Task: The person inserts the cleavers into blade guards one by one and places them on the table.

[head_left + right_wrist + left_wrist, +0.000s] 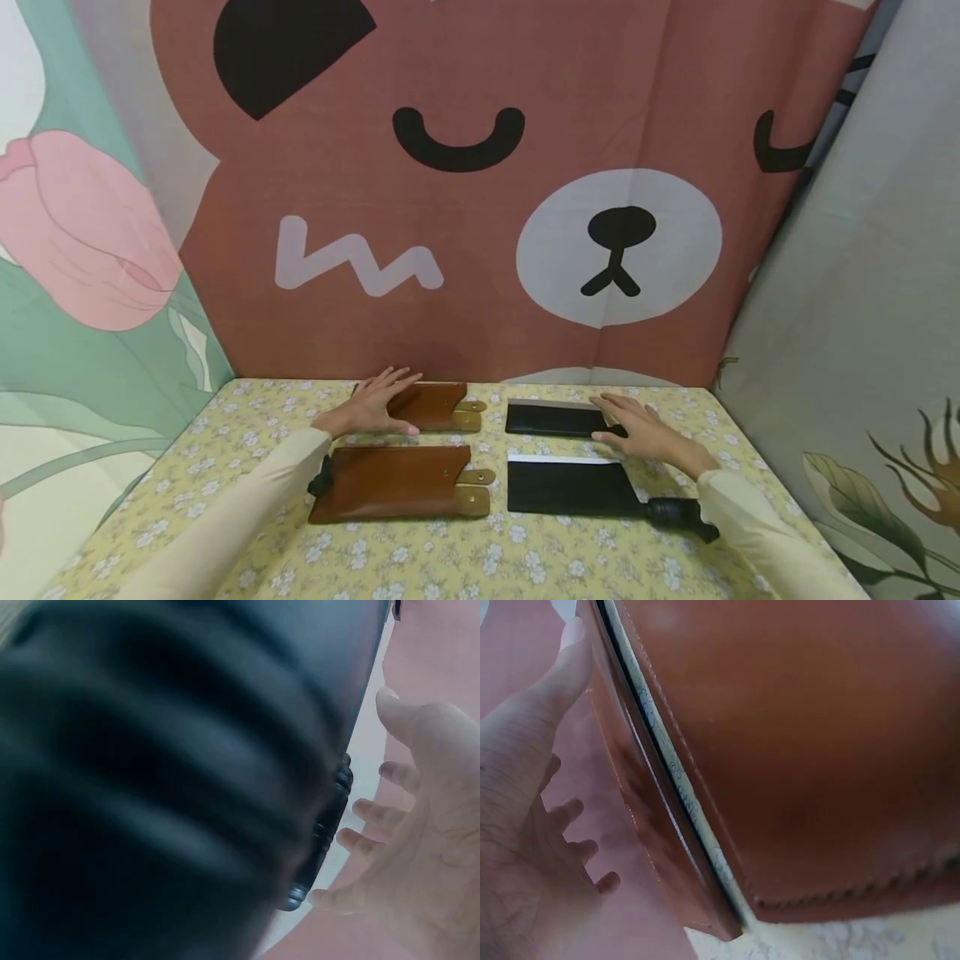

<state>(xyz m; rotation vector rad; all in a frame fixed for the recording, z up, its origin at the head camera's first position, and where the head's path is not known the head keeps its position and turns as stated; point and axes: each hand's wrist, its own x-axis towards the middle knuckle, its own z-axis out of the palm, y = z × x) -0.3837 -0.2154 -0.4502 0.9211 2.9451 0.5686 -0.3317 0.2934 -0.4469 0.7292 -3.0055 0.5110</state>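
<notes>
Two brown leather cleaver sheaths lie on the left of the table, a far one (427, 404) and a near one (397, 483), each with snap straps. My left hand (372, 406) is spread at the far sheath's left end, its thumb (571, 664) by the sheath edge; contact is unclear. To the right lie two black-bladed cleavers with pale edges, a far one (551, 418) and a near one (570, 487) with a black handle (672, 512). Over the far cleaver's handle (326, 825) hovers my right hand (637, 429), fingers spread and holding nothing.
The table wears a yellow floral cloth (442, 558). Behind it hangs a cloth with a brown bear face (480, 325). Printed curtains (75, 350) close off the left side, and another curtain (847, 350) the right.
</notes>
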